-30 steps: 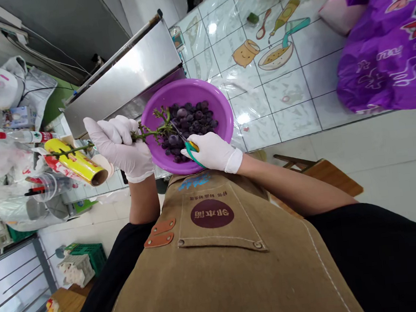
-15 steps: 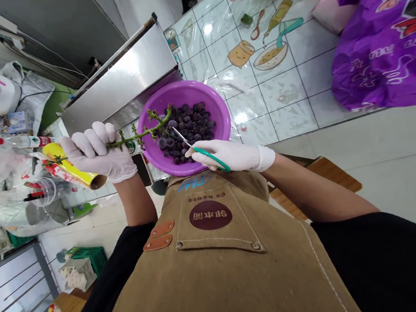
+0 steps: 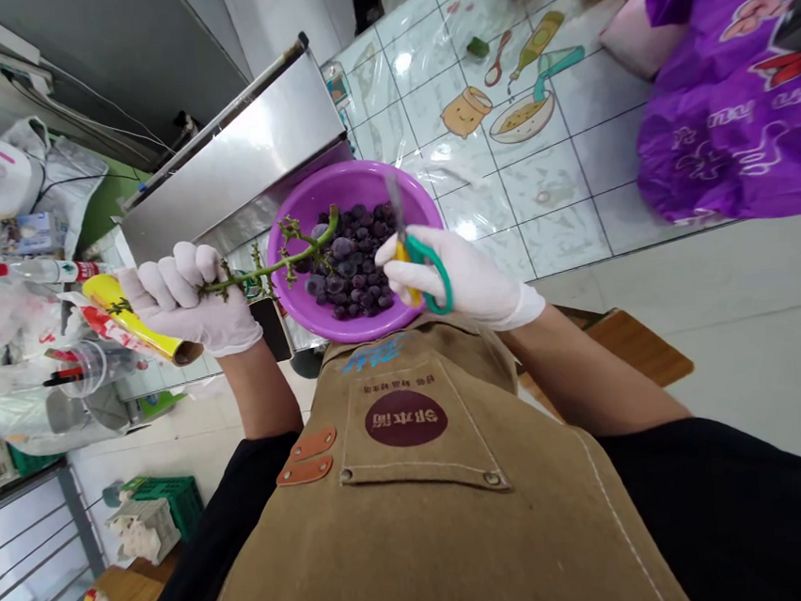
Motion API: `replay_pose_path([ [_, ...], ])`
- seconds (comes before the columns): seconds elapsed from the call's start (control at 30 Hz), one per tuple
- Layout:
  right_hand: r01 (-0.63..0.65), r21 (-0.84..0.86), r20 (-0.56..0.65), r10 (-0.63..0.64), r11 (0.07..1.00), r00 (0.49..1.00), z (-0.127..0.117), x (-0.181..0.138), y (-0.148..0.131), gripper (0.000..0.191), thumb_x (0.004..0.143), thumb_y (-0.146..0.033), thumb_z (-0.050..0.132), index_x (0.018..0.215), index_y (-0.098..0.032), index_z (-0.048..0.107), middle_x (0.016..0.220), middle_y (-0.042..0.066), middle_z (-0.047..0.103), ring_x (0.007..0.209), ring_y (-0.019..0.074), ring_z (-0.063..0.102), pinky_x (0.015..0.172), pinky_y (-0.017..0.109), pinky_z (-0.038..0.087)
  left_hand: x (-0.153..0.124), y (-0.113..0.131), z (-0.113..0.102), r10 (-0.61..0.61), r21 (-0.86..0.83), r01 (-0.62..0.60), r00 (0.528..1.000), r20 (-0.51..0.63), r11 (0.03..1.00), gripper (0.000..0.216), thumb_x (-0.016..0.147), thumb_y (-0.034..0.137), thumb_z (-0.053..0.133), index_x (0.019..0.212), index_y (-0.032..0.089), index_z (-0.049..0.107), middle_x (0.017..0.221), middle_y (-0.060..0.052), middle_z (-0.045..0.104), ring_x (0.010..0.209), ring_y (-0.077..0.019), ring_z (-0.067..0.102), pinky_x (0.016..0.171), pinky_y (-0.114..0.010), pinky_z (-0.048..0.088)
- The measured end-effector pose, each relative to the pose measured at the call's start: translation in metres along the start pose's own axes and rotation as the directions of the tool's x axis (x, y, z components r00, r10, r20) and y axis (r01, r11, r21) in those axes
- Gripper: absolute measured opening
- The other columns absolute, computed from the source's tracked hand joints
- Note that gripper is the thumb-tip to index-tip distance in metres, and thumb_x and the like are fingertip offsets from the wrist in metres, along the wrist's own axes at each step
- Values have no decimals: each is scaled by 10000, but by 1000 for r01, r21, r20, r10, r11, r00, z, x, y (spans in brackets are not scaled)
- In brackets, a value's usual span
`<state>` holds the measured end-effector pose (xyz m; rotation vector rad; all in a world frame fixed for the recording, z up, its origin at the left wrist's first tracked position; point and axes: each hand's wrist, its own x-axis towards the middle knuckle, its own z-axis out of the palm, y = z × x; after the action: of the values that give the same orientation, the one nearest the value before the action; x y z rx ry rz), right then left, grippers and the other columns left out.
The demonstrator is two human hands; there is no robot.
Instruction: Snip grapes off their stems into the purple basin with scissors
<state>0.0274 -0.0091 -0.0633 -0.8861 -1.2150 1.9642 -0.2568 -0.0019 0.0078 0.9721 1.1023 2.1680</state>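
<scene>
My left hand (image 3: 192, 302), in a white glove, is closed around one end of a green grape stem (image 3: 276, 265). The stem is nearly bare, and its thick far end reaches over a purple basin (image 3: 310, 319). Dark purple grapes (image 3: 365, 261) lie loose in the basin. My right hand (image 3: 466, 280), also gloved, grips scissors (image 3: 437, 278) with green and yellow handles at the basin's right side. Their blades are blurred and point towards the far rim.
A steel-sided unit (image 3: 237, 156) stands behind the basin. Tiled, film-covered tabletop (image 3: 545, 187) extends right to a purple bag (image 3: 730, 118). On the left are a yellow roll (image 3: 137, 321), a bottle (image 3: 50, 269) and plastic containers (image 3: 88, 368). A brown apron (image 3: 422, 525) covers my front.
My right hand has moved right and slightly up with the scissors, away from the stem. The blades have swung from pointing at the stem to pointing away from me. My left hand has barely moved.
</scene>
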Motion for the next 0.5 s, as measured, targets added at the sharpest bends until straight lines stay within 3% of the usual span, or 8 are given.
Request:
replay_pose_path([
  [0.07, 110, 44, -244, -96, 993, 965, 11, 10, 5, 509, 801, -499, 951, 1054, -211, 617, 861, -5, 699, 745, 143, 681, 677, 278, 555, -1, 1, 2, -6, -51, 6, 1000, -15, 999, 720, 1137, 704, 79, 635, 198, -27, 504, 49, -67, 462, -88, 102, 513, -333, 143],
  [0.1, 150, 57, -282, -128, 987, 951, 16, 15, 8, 523, 763, -459, 971, 1062, -218, 615, 926, 7, 722, 842, 165, 718, 758, 303, 588, -2, 1, 3, -8, -89, 7, 1000, -11, 996, 728, 1145, 695, 117, 629, 201, -26, 502, 52, -74, 464, -91, 88, 505, -328, 140],
  [0.2, 180, 24, -260, -168, 983, 951, 31, 28, 11, 477, 729, -356, 952, 1054, -222, 630, 989, 6, 724, 950, 194, 735, 883, 372, 611, -3, 3, 3, -12, -199, 19, 999, 36, 980, 759, 1154, 673, 230, 599, 221, -22, 493, 61, -84, 464, -100, 62, 474, -310, 143],
  [0.33, 168, 4, -209, -163, 986, 964, 42, 29, 9, 395, 744, -284, 892, 1044, -224, 643, 945, -12, 695, 889, 175, 705, 867, 375, 601, -5, 12, -5, 47, -225, -49, 999, -11, 973, 793, 1154, 639, 348, 602, 219, -35, 497, 74, -126, 466, -105, -8, 426, -282, 125],
  [0.5, 113, 91, -103, -104, 989, 989, 47, 23, 9, 445, 728, -300, 917, 1075, -239, 644, 987, -6, 709, 924, 178, 717, 846, 342, 605, -18, 31, -18, -3, -232, -10, 998, -56, 973, 724, 1193, 530, 280, 630, 197, -29, 486, 66, -108, 457, -99, -13, 444, -284, 127],
])
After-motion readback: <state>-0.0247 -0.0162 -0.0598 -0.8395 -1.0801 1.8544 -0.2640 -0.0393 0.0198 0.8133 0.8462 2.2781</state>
